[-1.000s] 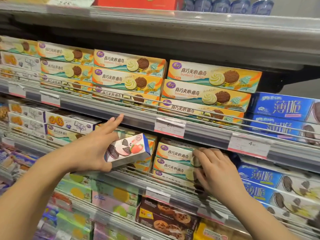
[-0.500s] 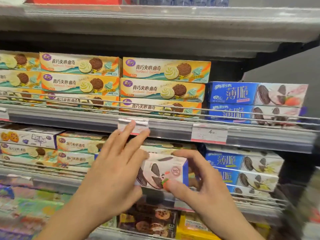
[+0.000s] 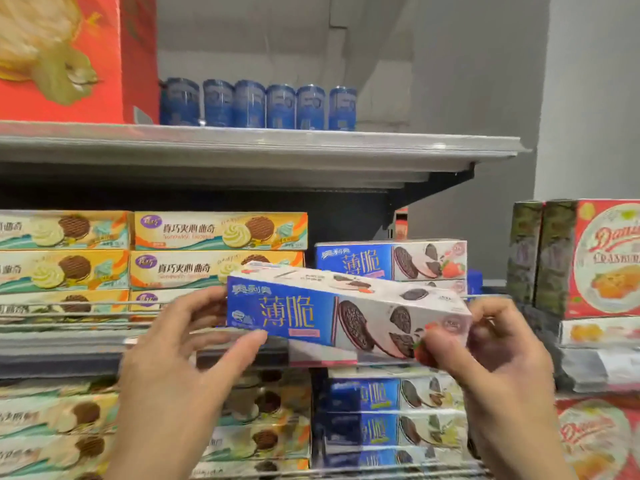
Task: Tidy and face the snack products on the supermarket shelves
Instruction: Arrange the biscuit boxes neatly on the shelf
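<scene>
Before grey metal shelves [image 3: 242, 147] against a grey wall, left hand [image 3: 180, 372] and right hand [image 3: 491, 362] pinch by its ends a blue-and-white biscuit box [image 3: 346, 315] marked "薄脆", tilted, fronting matching stacked boxes [image 3: 391, 259].

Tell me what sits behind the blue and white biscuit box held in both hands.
Behind the blue and white cardboard biscuit box stands a stack of matching boxes on the wire-fronted shelf; only its top box shows fully. Yellow sandwich-cookie boxes peek out at left. The stack's lower boxes are covered.
</scene>
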Tool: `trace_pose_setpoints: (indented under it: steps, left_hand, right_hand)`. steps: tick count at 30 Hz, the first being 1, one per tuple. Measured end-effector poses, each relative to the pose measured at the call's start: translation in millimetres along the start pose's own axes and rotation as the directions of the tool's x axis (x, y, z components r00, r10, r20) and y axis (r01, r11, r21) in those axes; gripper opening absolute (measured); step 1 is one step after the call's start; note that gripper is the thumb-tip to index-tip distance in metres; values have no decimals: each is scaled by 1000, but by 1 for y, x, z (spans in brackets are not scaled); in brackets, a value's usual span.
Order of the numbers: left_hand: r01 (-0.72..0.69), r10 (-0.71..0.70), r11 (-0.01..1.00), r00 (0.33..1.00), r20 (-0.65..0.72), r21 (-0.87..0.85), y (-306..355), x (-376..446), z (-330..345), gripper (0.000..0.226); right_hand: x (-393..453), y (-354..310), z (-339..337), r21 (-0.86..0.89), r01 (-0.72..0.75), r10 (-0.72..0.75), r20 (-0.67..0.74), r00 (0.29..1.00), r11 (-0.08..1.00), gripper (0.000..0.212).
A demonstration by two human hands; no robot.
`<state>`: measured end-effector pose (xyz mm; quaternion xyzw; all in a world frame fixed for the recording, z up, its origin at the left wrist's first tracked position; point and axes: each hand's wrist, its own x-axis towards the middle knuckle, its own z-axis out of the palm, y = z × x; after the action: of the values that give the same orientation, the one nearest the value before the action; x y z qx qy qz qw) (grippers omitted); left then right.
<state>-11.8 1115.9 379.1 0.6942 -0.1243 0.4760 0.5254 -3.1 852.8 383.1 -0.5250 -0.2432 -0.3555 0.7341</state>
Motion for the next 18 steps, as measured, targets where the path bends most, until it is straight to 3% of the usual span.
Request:
trace_pose_setpoints:
  steps: [8,11,18]
  left_hand:
    - [4,9,996,990,141,-89,26,25,75,62]
    - [-39,42,999,990,136,-23,33,37,92,63]
    - [-51,45,998,990,134,43,43,46,109,76]
  right_hand:
    - [70,-17,-39,-421,261,-297,-21,955,869,6]
    - [81,-21,-46,-581,226,-260,27,965,782,27]
    - [109,-21,-44,-517,157,-141,71,988,841,34]
